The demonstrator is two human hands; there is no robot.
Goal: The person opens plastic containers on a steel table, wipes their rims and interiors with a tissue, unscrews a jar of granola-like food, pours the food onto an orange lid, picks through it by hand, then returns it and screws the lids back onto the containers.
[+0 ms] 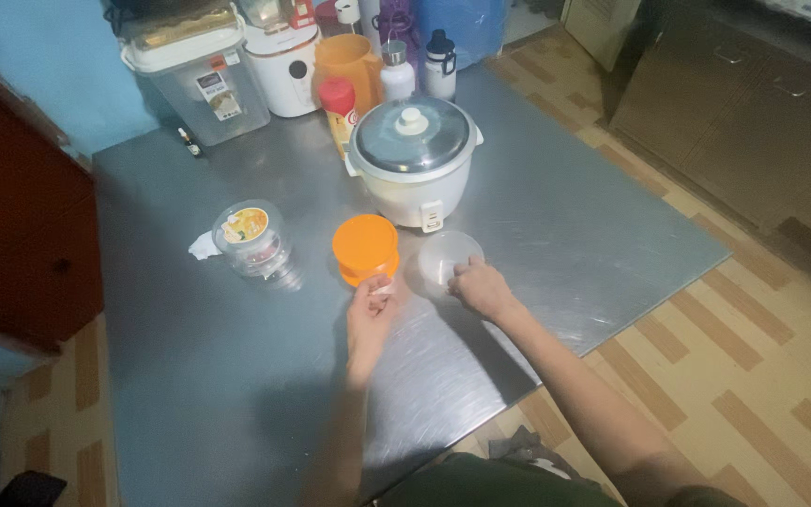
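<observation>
Head view, looking down on a grey metal tabletop (237, 376) that fills most of the picture and carries everything described here. At its far edge stands a row of storage items: a clear lidded bin (201, 80), a white canister (283, 61), an orange jug (349, 61) and several bottles (420, 66). Nearer the middle sits a white rice cooker (413, 160) with a glass lid and pale knob, upright and closed. Just in front of the cooker lie the two things being handled. The orange lidded container (365, 247) is round, squat and opaque, so it has no long axis to speak of; it stands directly ahead of the left hand (371, 314), whose fingertips are pinched against its near edge, apparently closed on a small pale object held there (what that object is cannot be told). The clear plastic bowl (447, 260) is round, shallow and translucent, open side up and seemingly empty; it lies just ahead of, and slightly left of, the right hand (482, 286), whose curled fingers rest on the near rim, gripping or steadying it. The two vessels stand close side by side, the orange one to the left, so each hand is nearest to its own. Well to the left, apart from both hands, stands a clear round jar (253, 239) with a yellow label on its lid, and a scrap of white paper (203, 247) touches its left side.
</observation>
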